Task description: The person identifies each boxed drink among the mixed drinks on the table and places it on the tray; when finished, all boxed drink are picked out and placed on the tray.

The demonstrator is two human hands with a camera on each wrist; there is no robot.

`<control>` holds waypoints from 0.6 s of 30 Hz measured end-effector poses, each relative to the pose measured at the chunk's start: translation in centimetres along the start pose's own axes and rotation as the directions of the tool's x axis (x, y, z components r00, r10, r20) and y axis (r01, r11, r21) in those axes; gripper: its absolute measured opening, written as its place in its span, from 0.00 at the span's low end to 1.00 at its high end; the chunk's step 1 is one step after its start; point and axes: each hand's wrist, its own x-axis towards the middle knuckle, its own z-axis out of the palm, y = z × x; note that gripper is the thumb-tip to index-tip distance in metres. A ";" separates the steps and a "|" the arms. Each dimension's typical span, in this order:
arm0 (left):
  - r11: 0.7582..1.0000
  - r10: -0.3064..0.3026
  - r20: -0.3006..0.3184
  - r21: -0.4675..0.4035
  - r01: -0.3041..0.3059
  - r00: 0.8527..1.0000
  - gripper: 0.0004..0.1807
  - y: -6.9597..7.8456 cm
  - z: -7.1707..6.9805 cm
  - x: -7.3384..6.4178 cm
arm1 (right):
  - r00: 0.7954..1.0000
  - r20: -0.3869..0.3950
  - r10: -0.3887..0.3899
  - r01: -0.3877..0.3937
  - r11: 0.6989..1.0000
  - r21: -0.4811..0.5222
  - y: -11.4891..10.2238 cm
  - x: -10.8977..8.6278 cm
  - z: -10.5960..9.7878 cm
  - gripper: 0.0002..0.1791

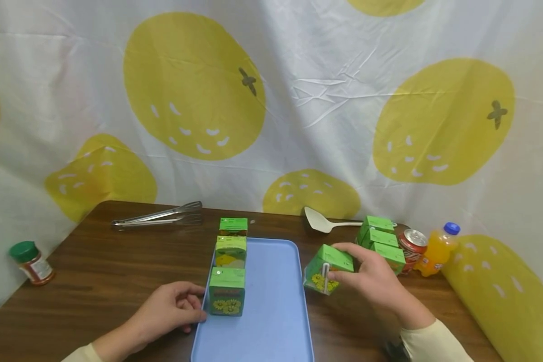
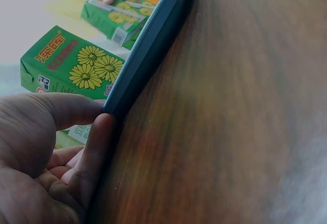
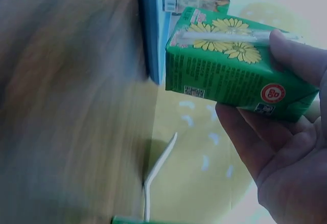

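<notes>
My right hand (image 1: 375, 276) grips a green drink carton (image 1: 328, 269), lifted and tilted just right of the blue tray (image 1: 276, 301). A straw is fixed to the carton's side; yellow flowers are printed on it in the right wrist view. Thumb and finger of my left hand (image 1: 167, 309) pinch the tray's left rim, as the left wrist view shows. Three cartons stand in a row along that left side: a near green one (image 1: 227, 291), a middle one with a lighter top (image 1: 231, 251), and a far one (image 1: 233, 226), whose base is hidden.
On the right, three more green cartons (image 1: 380, 239) stand beside a red can (image 1: 412, 246) and an orange drink bottle (image 1: 438, 249). A white spatula (image 1: 319, 221) and metal tongs (image 1: 158, 216) lie at the back. A green-capped jar (image 1: 31, 264) stands left.
</notes>
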 end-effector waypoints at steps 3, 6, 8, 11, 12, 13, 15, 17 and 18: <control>1.000 0.003 0.004 -0.003 -0.003 1.000 0.32 0.1 0.1 0.0 | 1.000 0.003 -0.015 0.015 1.000 -0.003 -0.4 1.0 0.7 0.29; 1.000 0.006 0.007 -0.006 -0.006 1.000 0.32 0.2 0.1 0.0 | 1.000 0.010 -0.013 0.013 1.000 0.004 -0.8 1.9 1.4 0.29; 1.000 0.009 0.007 -0.006 -0.009 1.000 0.31 0.2 0.1 0.0 | 1.000 0.016 -0.015 0.015 1.000 0.019 -1.0 2.6 1.9 0.29; 1.000 0.012 0.005 -0.007 -0.012 1.000 0.31 0.2 0.1 0.0 | 0.999 0.019 -0.028 0.028 0.999 0.041 -1.4 3.7 2.7 0.29; 1.000 0.013 0.005 -0.007 -0.013 1.000 0.31 0.2 0.0 0.0 | 0.999 0.019 -0.032 0.031 0.998 0.046 -1.4 4.0 3.0 0.29; 1.000 0.013 0.005 -0.008 -0.013 1.000 0.32 0.2 0.0 0.0 | 0.999 0.017 -0.031 0.030 0.998 0.047 -1.5 4.4 3.3 0.29; 1.000 0.013 0.004 -0.007 -0.013 1.000 0.31 0.2 0.0 0.0 | 0.999 0.016 -0.030 0.030 0.998 0.047 -1.7 5.0 3.8 0.29; 1.000 0.012 0.003 -0.004 -0.012 1.000 0.32 0.2 0.0 -0.1 | 0.999 0.013 -0.031 0.030 0.999 0.038 -1.9 5.7 4.4 0.29; 1.000 0.012 0.002 -0.001 -0.012 1.000 0.32 0.3 0.0 -0.1 | 0.999 0.013 -0.036 0.035 0.999 0.039 -2.0 6.1 4.7 0.29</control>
